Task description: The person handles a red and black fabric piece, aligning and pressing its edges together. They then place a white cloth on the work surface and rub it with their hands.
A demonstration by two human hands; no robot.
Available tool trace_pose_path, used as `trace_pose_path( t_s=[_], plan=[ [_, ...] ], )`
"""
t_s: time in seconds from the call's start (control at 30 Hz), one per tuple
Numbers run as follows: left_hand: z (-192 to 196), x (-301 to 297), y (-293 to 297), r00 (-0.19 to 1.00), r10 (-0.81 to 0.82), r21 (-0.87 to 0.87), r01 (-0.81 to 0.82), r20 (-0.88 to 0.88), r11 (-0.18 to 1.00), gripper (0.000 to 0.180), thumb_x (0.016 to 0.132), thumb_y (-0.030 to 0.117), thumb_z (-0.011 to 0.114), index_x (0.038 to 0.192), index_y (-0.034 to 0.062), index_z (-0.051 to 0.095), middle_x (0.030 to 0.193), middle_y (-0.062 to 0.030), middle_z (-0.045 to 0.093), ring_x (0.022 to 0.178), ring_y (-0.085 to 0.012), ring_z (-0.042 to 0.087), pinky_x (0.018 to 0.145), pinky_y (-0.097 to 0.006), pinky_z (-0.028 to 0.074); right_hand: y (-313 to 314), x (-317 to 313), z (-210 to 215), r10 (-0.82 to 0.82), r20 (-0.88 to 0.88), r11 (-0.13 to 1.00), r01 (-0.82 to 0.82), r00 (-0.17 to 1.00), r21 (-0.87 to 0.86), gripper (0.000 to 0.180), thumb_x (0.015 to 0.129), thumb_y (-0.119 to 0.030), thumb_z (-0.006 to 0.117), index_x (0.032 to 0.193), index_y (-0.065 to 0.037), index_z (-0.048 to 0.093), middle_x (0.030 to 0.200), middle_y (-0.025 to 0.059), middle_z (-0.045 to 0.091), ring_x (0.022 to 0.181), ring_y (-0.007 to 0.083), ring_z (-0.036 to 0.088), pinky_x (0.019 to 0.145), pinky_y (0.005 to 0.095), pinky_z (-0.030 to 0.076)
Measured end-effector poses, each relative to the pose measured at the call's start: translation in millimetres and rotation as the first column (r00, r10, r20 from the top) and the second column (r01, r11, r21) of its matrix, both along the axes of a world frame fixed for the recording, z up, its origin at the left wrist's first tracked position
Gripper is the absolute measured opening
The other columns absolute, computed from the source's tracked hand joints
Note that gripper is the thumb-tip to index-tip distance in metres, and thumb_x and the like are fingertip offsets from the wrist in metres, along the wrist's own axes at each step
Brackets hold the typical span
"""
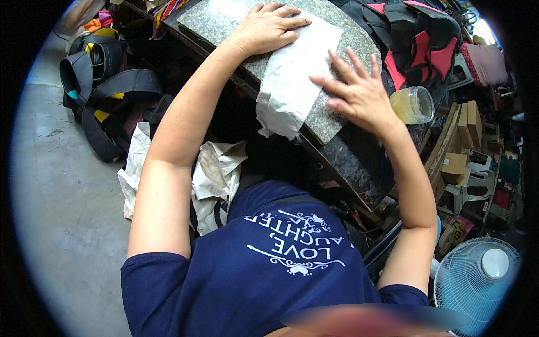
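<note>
A creased white sheet [300, 70], cloth or paper, lies across a speckled grey slab [216, 19] and droops over its near edge. Pressed flat on the sheet's far left part is my left hand [270, 28], open, fingers stretched out to the right. My right hand [357, 92] is open too, fingers spread, above the slab just right of the sheet. Whether its fingertips touch the slab I cannot tell. Close to my right wrist stands a clear plastic jar [412, 105] with pale yellow contents.
The slab rests on a dark worn table [359, 163]. Black and pink padded pieces [421, 48] are piled at the far right. Black padded straps [106, 84] lie on the left. White cloth [216, 177] hangs by my lap. A fan [477, 283] stands near right, below cardboard boxes [453, 167].
</note>
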State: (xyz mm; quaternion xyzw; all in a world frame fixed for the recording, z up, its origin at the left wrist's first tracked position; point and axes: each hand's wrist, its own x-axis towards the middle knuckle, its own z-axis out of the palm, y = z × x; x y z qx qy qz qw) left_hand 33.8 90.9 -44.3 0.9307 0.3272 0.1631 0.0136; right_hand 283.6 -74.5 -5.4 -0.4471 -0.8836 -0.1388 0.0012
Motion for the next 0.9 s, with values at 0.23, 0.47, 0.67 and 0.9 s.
trace_pose_path(
  t_s=[0.23, 0.47, 0.67, 0.9],
  plan=[
    [3, 1, -3, 0.999, 0.024, -0.011, -0.024, -0.032, 1.0, 0.051, 0.096, 0.034, 0.049, 0.144, 0.0202, 0.054, 0.153, -0.0131, 0.045, 0.143, -0.0372, 0.035, 0.119, -0.053, 0.026, 1, -3, 29, 0.015, -0.431, 0.961, -0.132, 0.902, -0.242, 0.056, 0.103, -0.059, 0.028, 0.113, -0.028, 0.074, 0.155, 0.0061, 0.046, 0.148, 0.0347, 0.031, 0.117, 0.0684, 0.009],
    [-3, 2, 3, 0.996, 0.074, 0.193, -0.064, -0.044, 0.979, 0.048, 0.097, 0.044, 0.044, 0.143, 0.0357, 0.054, 0.151, -0.0023, 0.049, 0.14, -0.0267, 0.042, 0.116, -0.051, 0.029, 31, -17, -21, -0.022, -0.097, 0.987, 0.037, 0.995, 0.156, 0.061, 0.097, -0.063, 0.044, 0.146, -0.029, 0.051, 0.157, 0.0144, 0.04, 0.148, 0.038, 0.03, 0.115, 0.0684, 0.017],
    [-3, 3, -2, 0.99, 0.109, 0.189, -0.09, -0.09, 0.978, 0.048, 0.1, 0.04, 0.044, 0.148, 0.0339, 0.049, 0.155, -0.0032, 0.045, 0.142, -0.028, 0.039, 0.119, -0.048, 0.027, -39, -9, 24, 0.048, -0.255, 0.967, -0.109, 0.966, -0.23, 0.049, 0.101, -0.059, 0.039, 0.134, -0.031, 0.064, 0.156, 0.0081, 0.043, 0.147, 0.0363, 0.032, 0.116, 0.0698, 0.016],
    [0, 2, -3, 0.996, 0.081, 0.145, -0.084, 0.023, 0.986, 0.051, 0.101, 0.038, 0.046, 0.151, 0.0251, 0.047, 0.15, -0.0093, 0.05, 0.14, -0.0302, 0.041, 0.118, -0.046, 0.028, -45, 103, 94, -0.463, -0.191, 0.877, 0.479, 0.865, 0.042, 0.062, 0.101, -0.065, 0.03, 0.108, -0.025, 0.077, 0.149, 0.0111, 0.051, 0.144, 0.0347, 0.036, 0.118, 0.0516, 0.022]
  ],
)
